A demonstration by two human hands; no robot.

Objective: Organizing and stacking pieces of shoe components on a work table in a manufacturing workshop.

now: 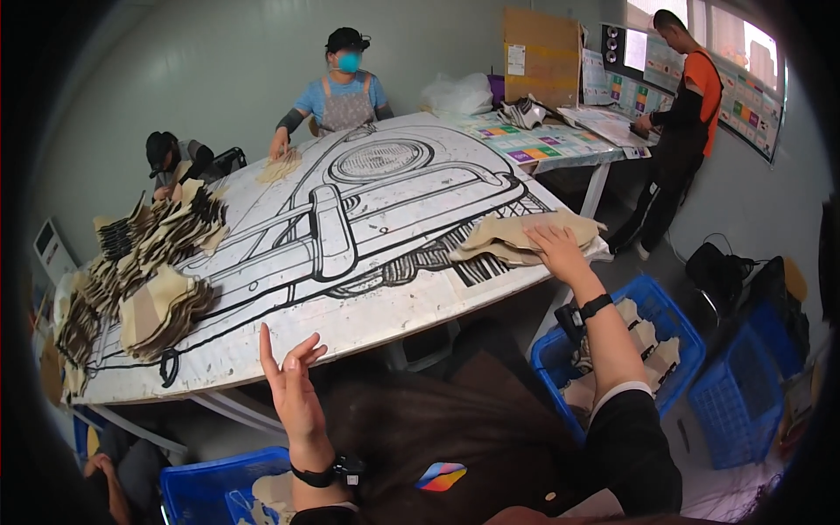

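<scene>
My right hand (560,254) rests with its fingers stretched flat on a small pile of beige cut fabric-like pieces (499,234) at the right end of the table. Its thumb is partly hidden. My left hand (297,394) is raised in front of the table's near edge, fingers spread and holding nothing. Nearest to that hand on the table is a stack of beige cut pieces (157,311), with taller, uneven stacks (166,223) of the same kind behind it.
The white table (411,311) bears a large black line drawing. A blue crate (687,328) with cut pieces stands below right; another blue crate (197,494) is at lower left. A co-worker (346,96) across the table touches beige pieces (280,166). Others work far left and right.
</scene>
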